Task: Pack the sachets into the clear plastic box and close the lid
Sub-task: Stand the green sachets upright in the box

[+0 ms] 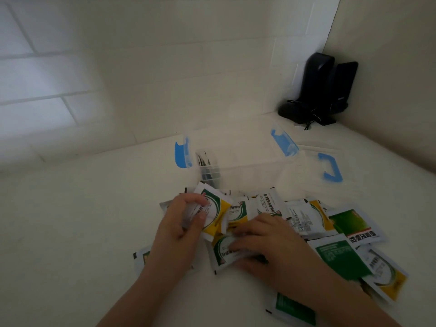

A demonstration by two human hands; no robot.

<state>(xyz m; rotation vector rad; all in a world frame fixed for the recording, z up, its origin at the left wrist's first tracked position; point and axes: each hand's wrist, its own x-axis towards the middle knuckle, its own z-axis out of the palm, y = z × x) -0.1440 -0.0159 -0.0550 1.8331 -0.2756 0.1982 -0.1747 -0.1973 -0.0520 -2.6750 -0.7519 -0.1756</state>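
Note:
A heap of white, green and yellow sachets (pixel 304 215) lies on the white surface in front of the clear plastic box (pixel 236 161), which stands open with blue latches. Its clear lid (pixel 311 178) with a blue handle lies flat just right of the box. A few dark-edged sachets (pixel 208 171) stand at the box's left end. My left hand (pixel 181 223) grips a small stack of sachets (pixel 214 213) at the heap's left side. My right hand (pixel 266 246) rests on a green and yellow sachet (pixel 221 253), its fingers curled round the sachet's edge.
Two black devices (pixel 323 88) with cables stand in the far right corner against the wall. Tiled walls close in behind and to the right. The white surface (pixel 82 232) stretches out to the left of the heap.

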